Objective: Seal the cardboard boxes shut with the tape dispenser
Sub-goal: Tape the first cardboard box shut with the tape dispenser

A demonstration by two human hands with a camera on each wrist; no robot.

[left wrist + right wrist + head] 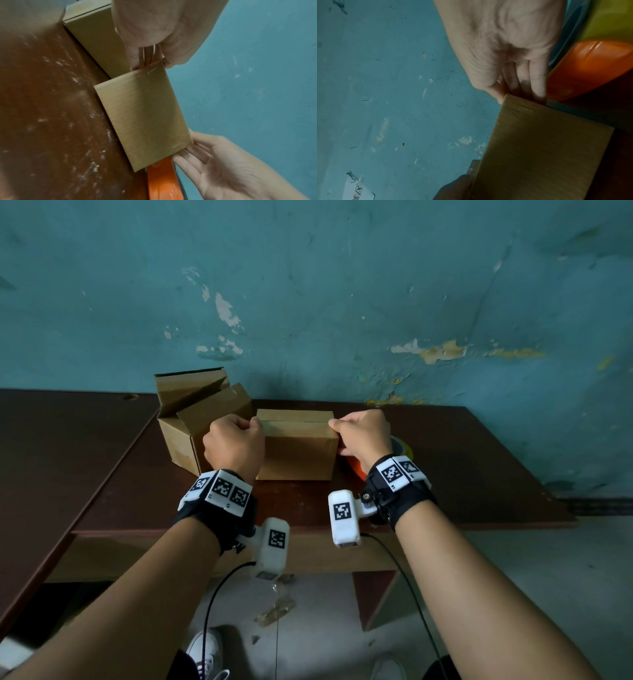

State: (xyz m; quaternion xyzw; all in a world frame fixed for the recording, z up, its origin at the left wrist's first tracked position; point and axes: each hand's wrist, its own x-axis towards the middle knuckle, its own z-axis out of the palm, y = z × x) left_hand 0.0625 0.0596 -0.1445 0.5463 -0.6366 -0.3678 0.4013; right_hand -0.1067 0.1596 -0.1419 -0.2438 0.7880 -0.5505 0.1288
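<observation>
At the middle of the head view, a closed cardboard box (296, 450) sits on the brown worktop (479, 467). The left hand (234, 445) and right hand (363, 434) each grasp one end. An orange tape dispenser (356, 465) lies just right; an open box (191, 419) stands left.

Closed brown box (295, 449) on table; open-flapped box (191, 419) left; orange dispenser (356, 465) right

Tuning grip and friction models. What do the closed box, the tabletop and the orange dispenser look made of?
Closed box: matte brown cardboard, folded flaps.
Tabletop: dark reddish-brown, likely wood or laminate, scuffed pale in the left wrist view.
Orange dispenser: glossy, probably plastic, bright highlights.
</observation>
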